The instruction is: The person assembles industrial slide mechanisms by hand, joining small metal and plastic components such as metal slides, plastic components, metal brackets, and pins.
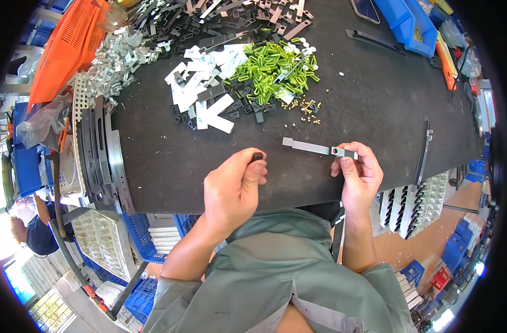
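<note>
Both forearms come up from the near edge over a grey-green garment and bend in over the near rim of the black desk (375, 111). The left hand (234, 186) is curled into a loose fist, knuckles turned up, its thumb and forefinger pinched shut on one small dark piece (257, 157) that sticks out just above the fingertips. The right hand (360, 172) stands more upright, wrist straight, thumb and fingers closed on the right end of one flat grey metal strip (312, 147). The strip lies level and points left, its free end between the two hands and clear of the left one; a small red dot shows on it near the gripped end.

Farther back on the desk, left of centre, lies a heap of white flat pieces (201, 83), too many and too overlapped to count. Touching its right side is a pile of bright green loop-shaped clips (270, 69), likewise past counting. Just near of the green pile sits a scatter of tiny brass-coloured bits (308, 108). Dark grey parts (220, 16) spread along the far edge. One long dark bar (422, 158) lies at the right end of the desk. An orange crate (65, 47) stands far left, and a blue bin (406, 25) far right.
</note>
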Demonstrator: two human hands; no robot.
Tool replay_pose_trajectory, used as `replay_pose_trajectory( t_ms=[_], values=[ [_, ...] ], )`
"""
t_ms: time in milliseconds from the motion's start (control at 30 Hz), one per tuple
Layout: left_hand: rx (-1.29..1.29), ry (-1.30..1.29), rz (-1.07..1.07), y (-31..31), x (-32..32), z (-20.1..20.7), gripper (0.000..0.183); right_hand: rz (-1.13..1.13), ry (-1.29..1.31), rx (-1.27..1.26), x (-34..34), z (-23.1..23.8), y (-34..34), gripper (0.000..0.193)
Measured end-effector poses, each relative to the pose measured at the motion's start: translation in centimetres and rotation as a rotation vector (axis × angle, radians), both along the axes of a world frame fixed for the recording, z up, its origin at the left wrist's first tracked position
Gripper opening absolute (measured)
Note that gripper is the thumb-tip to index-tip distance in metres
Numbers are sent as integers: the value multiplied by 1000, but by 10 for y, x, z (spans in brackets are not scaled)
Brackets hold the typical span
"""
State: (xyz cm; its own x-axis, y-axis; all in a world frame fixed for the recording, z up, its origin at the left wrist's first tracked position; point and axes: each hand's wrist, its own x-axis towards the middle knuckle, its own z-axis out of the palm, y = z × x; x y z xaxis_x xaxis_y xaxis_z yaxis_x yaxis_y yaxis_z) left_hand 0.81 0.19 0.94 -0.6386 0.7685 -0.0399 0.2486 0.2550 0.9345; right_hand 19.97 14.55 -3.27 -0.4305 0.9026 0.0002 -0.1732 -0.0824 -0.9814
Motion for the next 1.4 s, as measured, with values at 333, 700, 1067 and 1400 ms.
replay_pose_trajectory(
  t_ms=[333,700,1067,1400],
  values=[
    [165,307,-277,19,-5,-17,52,65,10,-35,5,-4,3,18],
    [-60,-62,-369,19,-8,-2,29,140,-12,-78,10,3,16,18],
    [12,176,-321,14,-10,-2,38,154,-46,-83,4,3,11,17],
    [-14,206,-266,9,-5,1,21,132,-131,1,18,-1,12,17]
  ],
)
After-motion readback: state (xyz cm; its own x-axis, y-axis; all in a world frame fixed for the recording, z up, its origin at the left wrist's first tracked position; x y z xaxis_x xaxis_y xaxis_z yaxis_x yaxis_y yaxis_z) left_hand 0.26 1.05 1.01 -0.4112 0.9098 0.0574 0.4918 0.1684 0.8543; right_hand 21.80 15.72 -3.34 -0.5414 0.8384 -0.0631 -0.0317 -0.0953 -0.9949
